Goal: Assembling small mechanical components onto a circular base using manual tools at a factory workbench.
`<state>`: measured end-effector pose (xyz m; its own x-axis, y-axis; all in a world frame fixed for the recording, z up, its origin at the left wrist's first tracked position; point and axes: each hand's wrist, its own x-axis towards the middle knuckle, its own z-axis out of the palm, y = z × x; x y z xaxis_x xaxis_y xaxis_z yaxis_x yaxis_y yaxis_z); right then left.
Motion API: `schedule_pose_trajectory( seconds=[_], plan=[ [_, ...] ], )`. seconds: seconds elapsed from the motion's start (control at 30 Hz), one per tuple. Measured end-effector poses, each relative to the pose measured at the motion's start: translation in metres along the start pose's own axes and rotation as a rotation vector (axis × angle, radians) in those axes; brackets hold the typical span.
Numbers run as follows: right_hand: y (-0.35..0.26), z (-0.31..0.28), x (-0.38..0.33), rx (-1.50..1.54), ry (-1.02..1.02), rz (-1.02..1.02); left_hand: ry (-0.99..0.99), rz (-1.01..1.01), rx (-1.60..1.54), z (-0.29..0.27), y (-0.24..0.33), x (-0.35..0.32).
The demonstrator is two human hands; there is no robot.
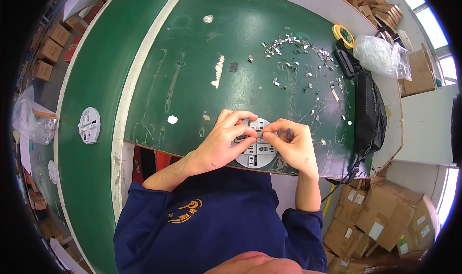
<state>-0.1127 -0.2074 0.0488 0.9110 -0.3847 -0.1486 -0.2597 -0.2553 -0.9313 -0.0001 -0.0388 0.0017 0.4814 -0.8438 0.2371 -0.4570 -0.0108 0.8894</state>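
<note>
A round light-grey plastic housing [264, 160] with slots and small compartments lies at the table's front edge, between my hands. Over its left side, my left hand [225, 138] has its thumb and index finger drawn together, their tips at the middle of the housing. My right hand [294, 148] pinches close to the same spot from the right. A dark purplish object [289, 135], its kind unclear, sticks up between the right hand's fingers. Whatever small piece sits at the fingertips is too small to name.
Many small metal pieces [298, 44] are scattered at the back right. A black bag [369, 112], a yellow tape roll [342, 35] and a clear plastic bag [382, 57] line the right edge. Another grey housing [90, 125] lies on the green strip at left, beyond a pale rail [139, 64].
</note>
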Motion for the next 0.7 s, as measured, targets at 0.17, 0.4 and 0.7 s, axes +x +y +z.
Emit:
schedule_pose_trajectory(
  seconds=[0.17,0.4,0.7],
  plan=[
    [-0.001,0.0,0.006,0.0,-0.054,0.053,0.034,0.055,0.024,0.002,-0.002,-0.001],
    [-0.01,-0.007,0.012,-0.082,-0.159,0.078,0.052,0.082,0.024,0.003,-0.003,-0.002],
    [-0.008,0.007,0.002,-0.26,-0.104,-0.191,0.071,0.153,0.054,-0.006,-0.009,-0.005]
  ],
)
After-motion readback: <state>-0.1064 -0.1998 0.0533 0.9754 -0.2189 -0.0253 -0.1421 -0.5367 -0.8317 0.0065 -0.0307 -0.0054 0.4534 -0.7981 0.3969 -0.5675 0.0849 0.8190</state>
